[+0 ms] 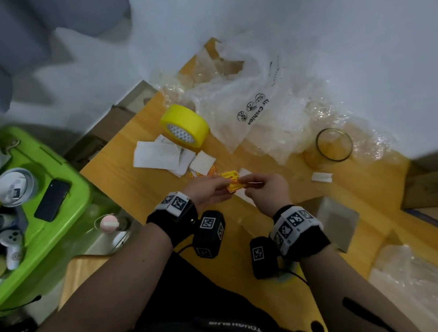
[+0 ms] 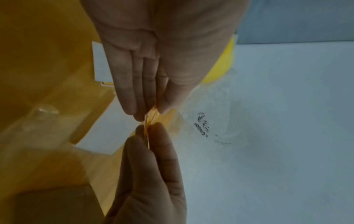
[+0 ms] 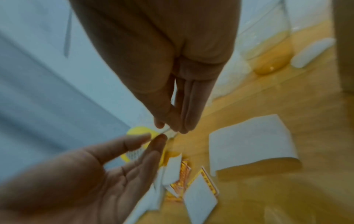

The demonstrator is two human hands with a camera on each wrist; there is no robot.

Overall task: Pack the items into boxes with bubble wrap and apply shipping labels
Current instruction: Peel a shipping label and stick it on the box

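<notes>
While left hand (image 1: 207, 189) pinches yellow label (image 1: 233, 184), right hand (image 1: 266, 192) grip pinches it too.

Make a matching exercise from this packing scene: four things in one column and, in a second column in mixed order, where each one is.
Things:
1. yellow tape roll
2. orange label
3. black phone
4. glass jar

Places:
A. on the green bin lid
B. pinched between the left hand and right hand
C. on the table at the right edge of the bubble wrap
D. on the table just left of the air cushion bag

Pairs: 1-D, 2-B, 3-A, 4-C
</notes>
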